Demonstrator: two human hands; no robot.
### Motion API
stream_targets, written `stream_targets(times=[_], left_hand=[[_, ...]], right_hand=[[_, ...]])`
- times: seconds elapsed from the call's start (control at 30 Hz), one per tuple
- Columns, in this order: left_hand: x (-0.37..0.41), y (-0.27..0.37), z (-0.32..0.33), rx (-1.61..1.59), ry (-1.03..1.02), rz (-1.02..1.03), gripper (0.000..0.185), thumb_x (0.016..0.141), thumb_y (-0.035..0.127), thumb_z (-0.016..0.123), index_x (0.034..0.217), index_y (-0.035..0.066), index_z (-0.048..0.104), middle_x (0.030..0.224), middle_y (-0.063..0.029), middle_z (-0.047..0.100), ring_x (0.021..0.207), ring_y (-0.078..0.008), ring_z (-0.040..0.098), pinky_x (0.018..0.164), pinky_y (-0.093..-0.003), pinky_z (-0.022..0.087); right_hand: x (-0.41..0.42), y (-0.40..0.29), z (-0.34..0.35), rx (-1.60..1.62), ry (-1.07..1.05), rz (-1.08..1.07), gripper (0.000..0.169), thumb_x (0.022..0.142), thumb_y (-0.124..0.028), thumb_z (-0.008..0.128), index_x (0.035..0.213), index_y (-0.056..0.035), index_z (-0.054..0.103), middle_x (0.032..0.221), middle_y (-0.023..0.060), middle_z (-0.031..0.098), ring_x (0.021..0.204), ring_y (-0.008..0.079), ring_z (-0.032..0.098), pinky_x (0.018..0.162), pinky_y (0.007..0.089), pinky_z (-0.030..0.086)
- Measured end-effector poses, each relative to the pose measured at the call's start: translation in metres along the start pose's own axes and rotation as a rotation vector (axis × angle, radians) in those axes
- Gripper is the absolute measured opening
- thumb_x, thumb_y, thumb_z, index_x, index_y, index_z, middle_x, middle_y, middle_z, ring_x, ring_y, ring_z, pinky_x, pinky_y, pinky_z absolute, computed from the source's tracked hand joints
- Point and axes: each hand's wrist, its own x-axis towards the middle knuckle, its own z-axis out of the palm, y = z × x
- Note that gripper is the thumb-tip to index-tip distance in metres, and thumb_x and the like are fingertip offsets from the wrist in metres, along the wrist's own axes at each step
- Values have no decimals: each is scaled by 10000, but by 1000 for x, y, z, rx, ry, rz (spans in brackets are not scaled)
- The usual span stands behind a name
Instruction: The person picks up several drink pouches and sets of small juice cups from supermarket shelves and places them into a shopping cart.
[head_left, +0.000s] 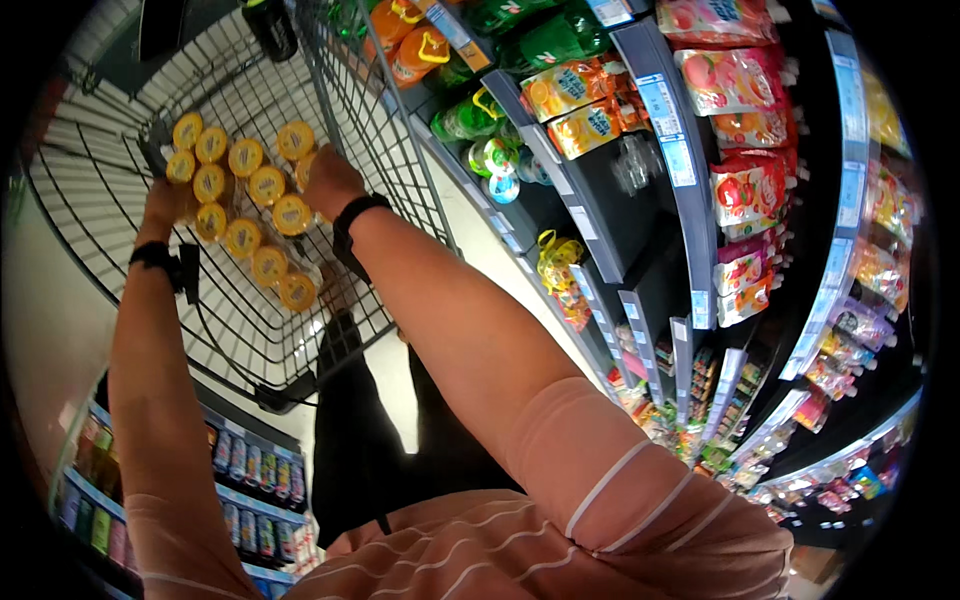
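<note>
Several bottles with round yellow caps (245, 157) stand grouped in a metal wire shopping cart (360, 135). At the group's left side, my left hand (166, 202) is against the bottles, its fingers partly hidden. On the other side my right hand (334, 180) has its fingers around a yellow-capped bottle (303, 171) at the upper right of the group. Both wrists wear dark bands. A dark can or bottle (270, 30) is at the far end of the cart.
Store shelves (667, 112) with spouted drink pouches (731, 79), green soda bottles (551, 41) and orange drink bottles (420, 52) run along the right of the cart. Shelved cans (255, 465) stand at the lower left. My legs are just behind the cart.
</note>
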Motion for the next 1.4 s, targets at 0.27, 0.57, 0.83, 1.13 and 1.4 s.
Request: stream_targets(times=[0.27,0.57,0.83,1.13,1.4], left_hand=[[-17,78,-19,553,-45,164,331,818,249,721,1097,73,692,944,-155,730,879,-328,713,768,-414,581],[-112,292,-75,-374,207,233,691,959,524,579,1423,22,478,1331,-252,580,1203,-346,609,999,-435,505],[-312,423,-101,-687,59,476,524,937,327,651,1339,12,539,1234,-221,621,1143,-352,617,961,-394,480],[-349,468,-7,-1013,14,438,364,885,83,696,1217,-12,582,1117,-153,653,1045,-264,646,910,-337,493],[-351,506,116,-1101,-335,274,347,952,158,653,1245,-4,564,1139,-174,671,1057,-274,681,903,-354,530]], right_hand=[[-6,2,-6,6,-52,10,747,813,-201,737,1353,141,349,1226,301,608,1131,391,629,927,407,543],[-57,-28,-72,-64,-33,-110,646,845,-261,658,1273,189,481,1193,305,635,1105,395,635,943,410,519],[-188,-13,-166,783,-97,-404,393,871,-101,665,1244,-6,588,1088,74,683,1000,143,648,883,297,521],[-220,176,-205,1035,400,17,237,1001,-110,547,1200,16,572,1131,163,650,947,229,683,799,350,588],[-116,347,-248,852,773,74,455,920,-311,725,1262,-84,530,1175,56,595,1122,204,559,949,400,469]])
